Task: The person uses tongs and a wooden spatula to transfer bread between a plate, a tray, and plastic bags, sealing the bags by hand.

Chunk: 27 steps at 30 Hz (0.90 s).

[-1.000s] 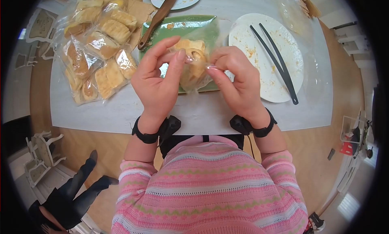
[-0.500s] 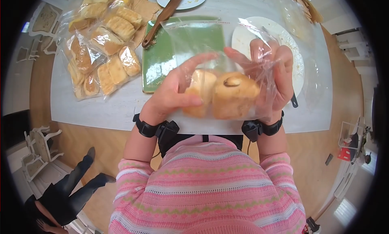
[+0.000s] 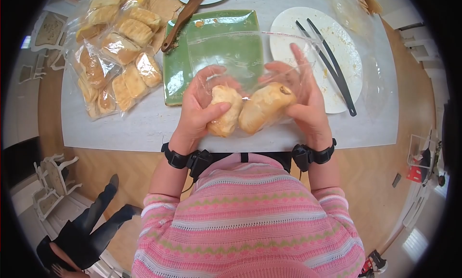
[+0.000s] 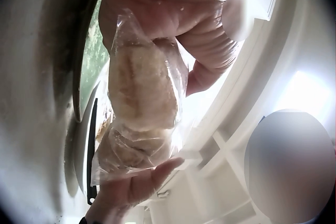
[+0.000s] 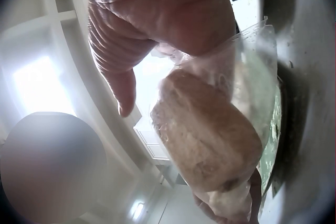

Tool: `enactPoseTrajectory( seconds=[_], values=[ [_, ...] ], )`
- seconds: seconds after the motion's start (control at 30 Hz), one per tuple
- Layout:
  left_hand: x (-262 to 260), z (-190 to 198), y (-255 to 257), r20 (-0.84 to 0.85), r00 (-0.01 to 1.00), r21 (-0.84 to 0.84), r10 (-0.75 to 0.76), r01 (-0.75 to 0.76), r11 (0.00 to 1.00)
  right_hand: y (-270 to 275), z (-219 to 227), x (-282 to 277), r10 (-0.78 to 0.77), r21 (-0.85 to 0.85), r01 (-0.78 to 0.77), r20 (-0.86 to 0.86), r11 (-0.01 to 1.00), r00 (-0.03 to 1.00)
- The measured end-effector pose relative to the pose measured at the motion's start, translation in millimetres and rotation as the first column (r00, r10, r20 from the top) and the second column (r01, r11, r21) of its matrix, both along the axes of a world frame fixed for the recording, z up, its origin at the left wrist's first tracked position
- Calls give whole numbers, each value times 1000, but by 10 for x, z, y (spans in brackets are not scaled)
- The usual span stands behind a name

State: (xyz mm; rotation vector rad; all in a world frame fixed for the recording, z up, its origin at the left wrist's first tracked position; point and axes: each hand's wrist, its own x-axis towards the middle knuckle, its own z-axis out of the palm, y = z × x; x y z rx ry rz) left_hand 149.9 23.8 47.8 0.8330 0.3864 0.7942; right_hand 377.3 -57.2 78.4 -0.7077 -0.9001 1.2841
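Note:
Two bread rolls sit side by side in a clear plastic bag held above the table's near edge. The left hand (image 3: 198,109) grips the left roll (image 3: 226,110) through the plastic, thumb on its near face. Around the right end of the bag, the right hand (image 3: 310,107) holds the other roll (image 3: 264,108), its index finger raised. The bag's flat top part (image 3: 226,49) spreads over the green plate (image 3: 175,88). In the left wrist view a roll (image 4: 142,87) shows inside the plastic; the right wrist view shows the browner roll (image 5: 207,129) closely.
Bagged breads (image 3: 127,85) cover the table's left side. A wooden-handled utensil (image 3: 185,18) lies across the green plate's corner. Black tongs (image 3: 337,78) rest on a white plate (image 3: 288,23) at right. Clear bags (image 3: 346,15) lie at the far right. Another person's legs (image 3: 103,220) show at lower left.
The pinching fingers have parted, and the bag came down toward the body. Since half a second ago, the hands have tilted the rolls and the right hand has moved slightly left.

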Motion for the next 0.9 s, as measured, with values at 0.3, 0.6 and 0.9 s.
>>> enactPoseTrajectory(
  seconds=[0.3, 0.6, 0.9],
  values=[
    [-87, -32, -154, -298, 942, 281, 154, -68, 957, -181, 45, -39, 41, -167, 53, 512, 985, 858],
    [-123, -192, -255, -191, 880, 449, 435, -316, 836, -277, 99, -60, -92, -209, 234, 528, 949, 845],
    [-183, -89, -216, -145, 894, 531, 425, -292, 795, -305, 58, -14, -411, 58, 428, 420, 902, 809]
  ],
)
